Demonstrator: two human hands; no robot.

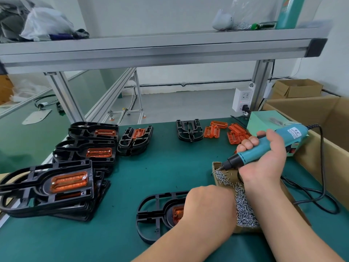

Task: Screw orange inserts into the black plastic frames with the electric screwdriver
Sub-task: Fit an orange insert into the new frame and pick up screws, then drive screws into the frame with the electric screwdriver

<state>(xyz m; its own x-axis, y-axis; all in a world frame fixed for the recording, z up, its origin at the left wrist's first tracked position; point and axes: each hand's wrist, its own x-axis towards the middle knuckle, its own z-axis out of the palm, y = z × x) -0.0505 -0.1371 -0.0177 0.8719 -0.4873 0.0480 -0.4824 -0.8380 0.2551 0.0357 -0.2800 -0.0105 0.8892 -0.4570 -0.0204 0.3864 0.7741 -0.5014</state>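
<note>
- finished frames (56, 186), each with an orange piece already fastened in, are stacked along the left edge of the desk (170, 167), so they are out of the working path.
- the black frame (156, 210) in hand lies flat at the near edge, with its orange insert (177, 212) seated in the pocket.
- the left hand (209, 205) rests on that frame and insert, probably to steady them. its fingers are folded out of sight, so i cannot tell whether they pinch or only press.
- bare green mat lies between the near frame and the far edge, which leaves room to swing the tool across.
- spare empty frames (188, 130) and loose inserts (232, 132) wait at the far edge, within reach.
- the cardboard tray (214, 167) of screws (243, 205) sits just right of the near frame, so the trip from one to the other is short.
- the right hand (268, 157) is wrapped fully round the electric screwdriver (283, 140), with the bit dipped into the screws, likely to pick one up.
- its cable (321, 195) loops along the right edge beside a carton (330, 118), and could drag.
</note>
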